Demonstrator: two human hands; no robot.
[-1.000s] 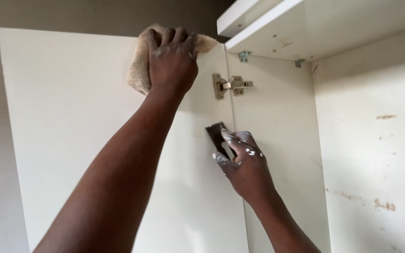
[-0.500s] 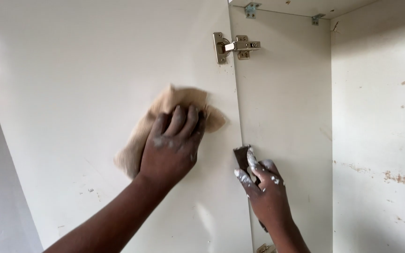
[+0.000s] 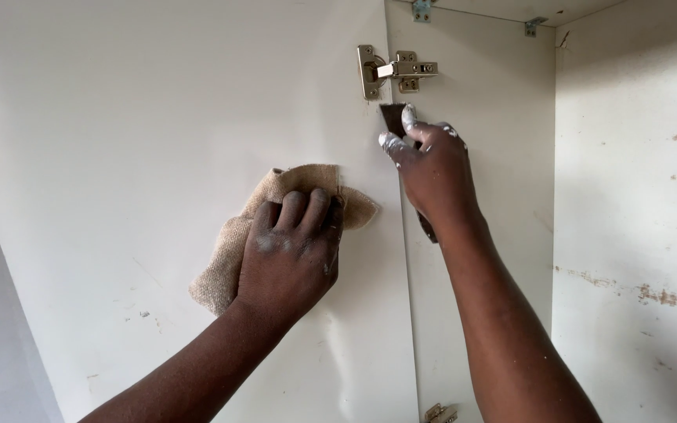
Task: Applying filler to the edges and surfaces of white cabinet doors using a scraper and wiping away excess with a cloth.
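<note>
An open cream-white cabinet door (image 3: 158,102) fills the left, hung on a silver metal hinge (image 3: 396,69). Beyond it, the pale cabinet interior's back panel (image 3: 495,196) and side wall (image 3: 636,235) show brown scuffs, lit by soft daylight.

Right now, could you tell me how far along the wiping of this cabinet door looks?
The upper door panel looks clean. In hand: the left hand presses a tan cloth flat against the middle of the door, while the right hand grips a dark tool at the door's edge, below the hinge. Left: specks on the lower door and brown stains on the cabinet wall.
</note>
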